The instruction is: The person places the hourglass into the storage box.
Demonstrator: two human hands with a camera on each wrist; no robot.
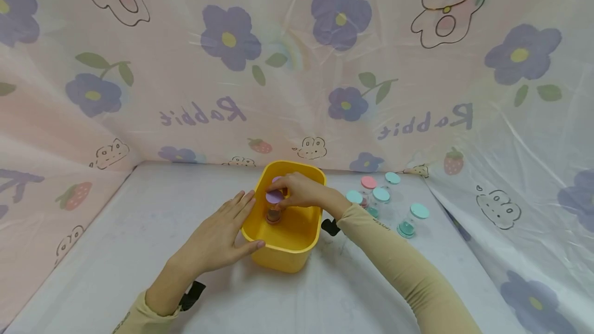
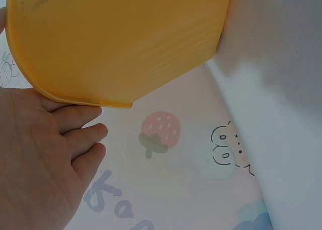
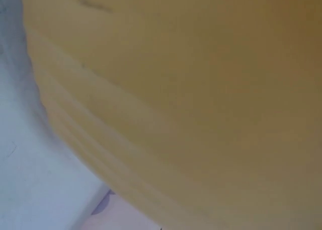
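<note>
A yellow plastic bin [image 1: 283, 262] stands on the white table. My right hand [image 1: 299, 189] reaches down inside it, thumb and fingers pinching a small sand timer [image 1: 274, 197] by its purple cap. The brownish lower end of the timer shows below, near the bin's floor. Another bit of purple, partly hidden by the fingers, lies just behind. My left hand [image 1: 218, 236] rests against the bin's left side, its fingers fairly straight along the rim and the thumb at the front edge. In the left wrist view, the left fingertips [image 2: 93, 134] lie by the rim. The right wrist view shows only the bin's outer wall [image 3: 151, 114] up close.
Right of the bin stand several clear sand timers: one with a teal cap [image 1: 419, 211] apart in front, others teal-capped [image 1: 381, 195] and one pink-capped [image 1: 368, 182] grouped behind. A patterned curtain [image 1: 287, 81] rises at the table's back and sides.
</note>
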